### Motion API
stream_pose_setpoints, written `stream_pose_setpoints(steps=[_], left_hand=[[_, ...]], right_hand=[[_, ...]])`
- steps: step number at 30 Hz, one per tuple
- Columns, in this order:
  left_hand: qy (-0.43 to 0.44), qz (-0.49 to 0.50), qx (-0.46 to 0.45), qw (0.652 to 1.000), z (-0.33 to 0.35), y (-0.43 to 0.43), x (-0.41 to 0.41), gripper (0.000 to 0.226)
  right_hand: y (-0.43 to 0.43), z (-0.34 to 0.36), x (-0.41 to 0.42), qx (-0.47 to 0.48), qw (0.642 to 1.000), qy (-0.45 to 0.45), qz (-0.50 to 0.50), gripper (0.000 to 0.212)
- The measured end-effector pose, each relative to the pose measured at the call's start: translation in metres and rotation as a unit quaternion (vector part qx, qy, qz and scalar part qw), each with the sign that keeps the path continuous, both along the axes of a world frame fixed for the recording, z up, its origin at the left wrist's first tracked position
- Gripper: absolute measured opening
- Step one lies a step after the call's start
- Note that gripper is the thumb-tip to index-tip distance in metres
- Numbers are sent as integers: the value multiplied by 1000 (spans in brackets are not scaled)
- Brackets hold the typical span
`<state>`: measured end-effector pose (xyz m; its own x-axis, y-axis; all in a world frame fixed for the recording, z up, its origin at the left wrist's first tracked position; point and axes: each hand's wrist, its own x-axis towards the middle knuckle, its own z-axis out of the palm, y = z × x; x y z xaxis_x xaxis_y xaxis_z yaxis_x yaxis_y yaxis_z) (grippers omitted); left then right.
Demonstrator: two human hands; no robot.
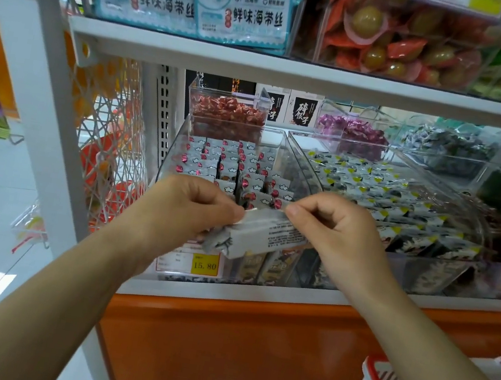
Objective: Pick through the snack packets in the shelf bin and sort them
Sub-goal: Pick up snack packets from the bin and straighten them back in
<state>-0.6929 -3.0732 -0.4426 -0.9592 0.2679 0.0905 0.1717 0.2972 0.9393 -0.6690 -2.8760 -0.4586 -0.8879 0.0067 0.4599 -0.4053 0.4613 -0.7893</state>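
A stack of snack packets (pixel 255 234), grey-white with fine black print, lies tilted with its 3 o'clock end higher. The left hand (pixel 187 209) and right hand (pixel 334 231) pinch it above the 6 o'clock edge of the clear shelf bin (pixel 167 158). Inside, white packets (pixel 230 162) with red dots and cloud marks stand upright in rows, crowded toward 9 o'clock.

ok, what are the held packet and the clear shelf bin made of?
Held packet: seemingly thin plastic film, matte printed white-grey; it creases softly and has a crimped end. Shelf bin: rigid clear plastic, possibly acrylic, glossy; packets show through its walls.
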Motion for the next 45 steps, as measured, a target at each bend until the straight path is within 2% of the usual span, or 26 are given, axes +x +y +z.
stream_pose_setpoints(steps=[6,9,12,15,20,25,28,33,37,39,41,43,45], left_hand=[[32,4,-16,999,-1,-3,0,16],[42,-29,-39,998,-2,0,3,16],[70,-47,-77,993,-5,3,4,23],[89,-49,-62,993,-3,1,4,26],[110,-62,-82,989,-5,2,4,28],[111,-59,-78,989,-5,3,3,26],[95,-35,-61,993,-8,4,1,17],[118,76,-59,988,-11,2,-6,10],[117,134,-9,984,-8,6,-13,18],[169,163,-64,970,-7,9,-18,30],[223,173,-196,939,-10,9,-26,45],[246,145,-345,894,-15,9,-33,55],[237,103,-453,853,-23,10,-40,60]], right_hand=[[0,-3,-1,-8,1000,9,-17,12],[-1,-4,-2,-15,999,4,-34,15],[4,-1,-4,-53,996,-73,-3,16],[13,6,-6,-120,977,-167,60,15],[23,9,-7,-141,961,-213,110,15],[24,5,-10,-154,961,-199,119,13],[22,-1,-12,-158,965,-182,100,12],[15,-3,-10,-157,965,-161,137,34],[3,0,-15,-137,981,-106,92,30],[0,6,-24,-166,982,-76,45,24],[-2,15,-39,-166,985,-36,-14,20],[-6,22,-58,-114,991,7,-67,25],[-13,28,-79,-26,995,29,-94,30]])
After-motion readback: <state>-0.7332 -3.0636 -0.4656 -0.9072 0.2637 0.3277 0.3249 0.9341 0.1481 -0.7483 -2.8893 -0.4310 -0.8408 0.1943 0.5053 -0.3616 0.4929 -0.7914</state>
